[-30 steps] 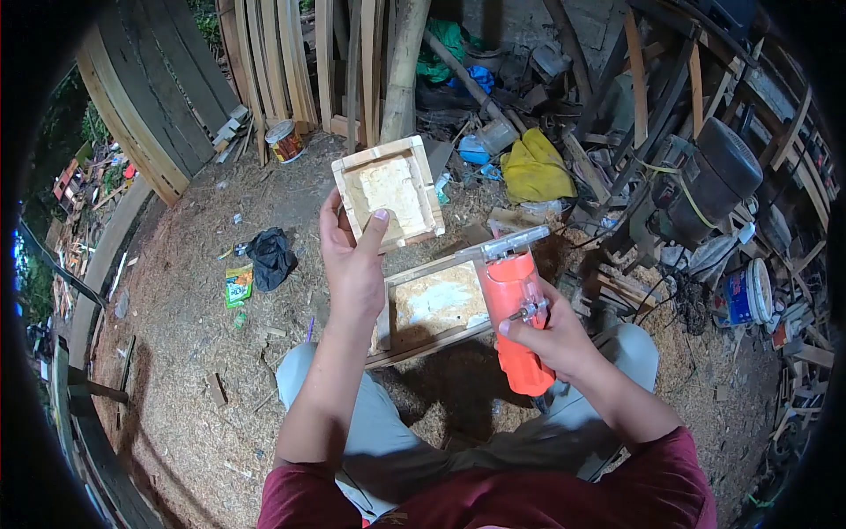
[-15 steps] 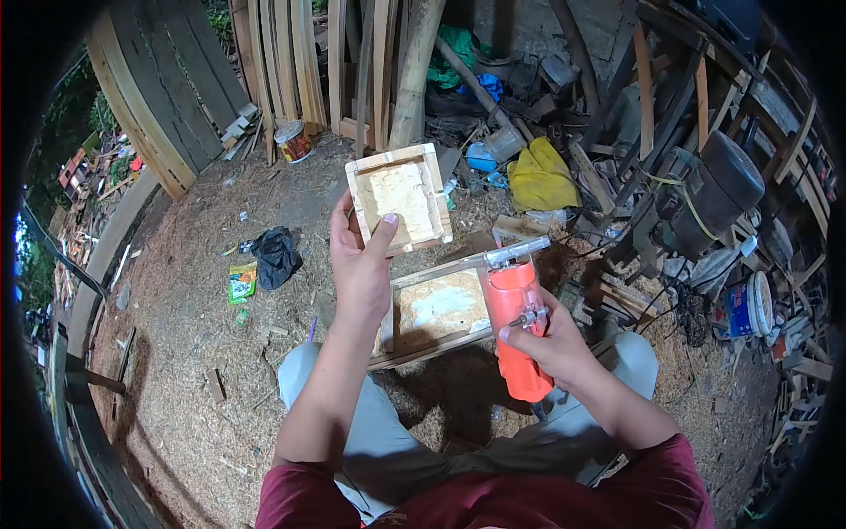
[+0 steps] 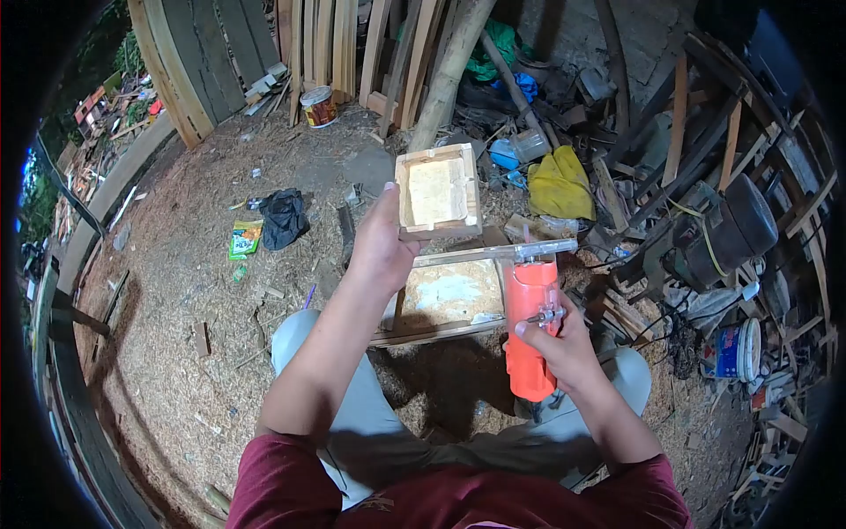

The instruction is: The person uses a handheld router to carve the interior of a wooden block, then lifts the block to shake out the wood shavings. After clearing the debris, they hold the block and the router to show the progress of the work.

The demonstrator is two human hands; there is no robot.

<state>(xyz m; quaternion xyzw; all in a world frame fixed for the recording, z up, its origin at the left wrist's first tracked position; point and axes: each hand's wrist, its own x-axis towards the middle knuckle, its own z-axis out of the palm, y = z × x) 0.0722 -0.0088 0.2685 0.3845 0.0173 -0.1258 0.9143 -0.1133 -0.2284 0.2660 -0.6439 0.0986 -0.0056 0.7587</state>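
A small square wooden frame with a recessed pale middle (image 3: 438, 189) is held up by my left hand (image 3: 384, 247), thumb along its left side and fingers underneath. My right hand (image 3: 564, 346) is wrapped round the orange body of a power tool (image 3: 530, 339), which stands upright with its clear flat base at the top. Below the frame and left of the tool lies a larger wooden tray (image 3: 449, 331) with a whitish patch on its board, by my knees.
Sawdust covers the ground, with a black plastic bag (image 3: 284, 219) and a green packet (image 3: 245, 239) at left. Behind are a paint can (image 3: 319, 107), leaning planks (image 3: 330, 53) and a yellow cloth (image 3: 561, 183). A white-and-blue bucket (image 3: 738, 350) stands at right among scrap wood.
The view has shifted. My left hand has moved right with the small frame, bringing it nearer the tool and tilting it so its lower side shows. The tool remains in my right hand.
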